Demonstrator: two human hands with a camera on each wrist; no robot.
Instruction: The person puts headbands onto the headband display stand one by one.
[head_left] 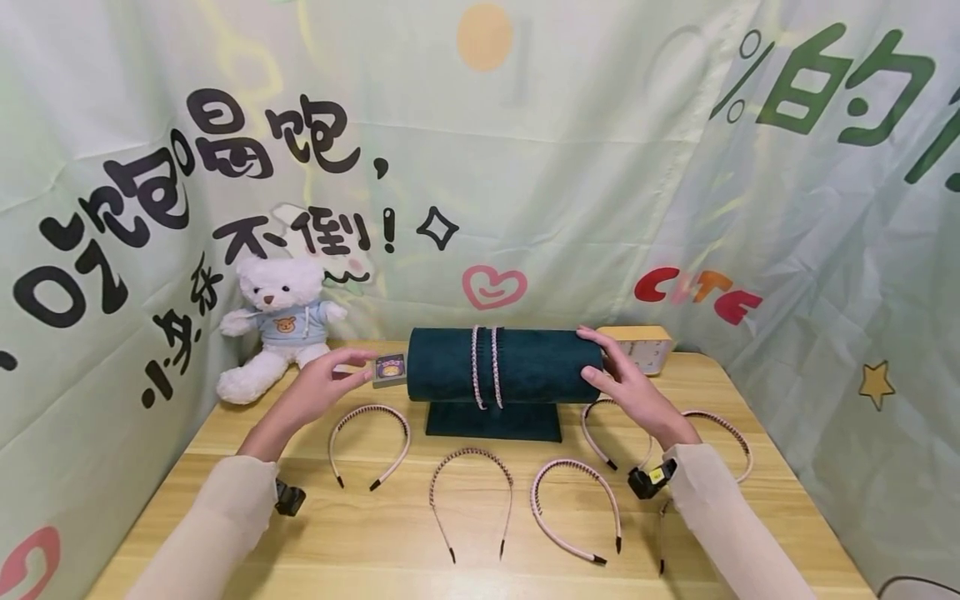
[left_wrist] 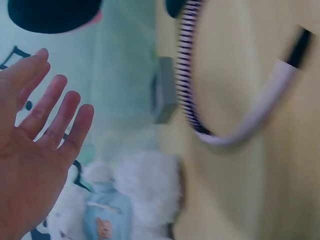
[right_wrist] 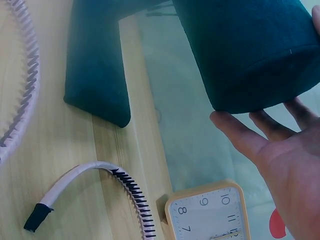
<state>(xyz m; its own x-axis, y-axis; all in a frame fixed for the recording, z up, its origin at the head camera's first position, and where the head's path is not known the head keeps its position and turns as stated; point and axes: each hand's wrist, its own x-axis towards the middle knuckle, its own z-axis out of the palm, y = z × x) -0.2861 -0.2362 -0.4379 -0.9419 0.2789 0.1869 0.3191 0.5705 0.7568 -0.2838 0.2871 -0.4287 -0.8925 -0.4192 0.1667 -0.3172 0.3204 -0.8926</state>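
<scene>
Desk [head_left: 375, 542]: carries the teal stand [head_left: 536, 362] towards its far side.
Stand's hazard: the right hand [head_left: 630, 392] touches only the right end, so an uneven push there could slew the base or send it into the small box [head_left: 389, 369] at its left end.
Stand's long axis: level, running side to side across the desk; one round end faces the right hand, the other faces the box.
White bear [head_left: 281, 325]: sits well to the left of the stand.
Right hand's fingers: spread against the stand's right end, thumb at its front, touching rather than wrapped round.
Left hand [head_left: 326, 387]: left of the stand and apart from it, fingers spread wide and holding nothing; a careless reach could knock the box.
Clock [head_left: 651, 354]: just behind the stand's right end, where a stray knuckle might nudge it.
Loose headbands [head_left: 471, 452]: in front of the stand and out to its right; a dragging right sleeve [head_left: 731, 517] could sweep some aside. The nearest ones point their open ends away from the stand. Those by the sleeve are partly covered, so I can't be sure of the count.
Two mounted headbands [head_left: 495, 367]: side by side over the stand, slightly left of its middle, running across its axis, visible tips downward; a jolt could slide them together.
Small box: just beside the stand's left end, probably the easiest thing to topple.
</scene>
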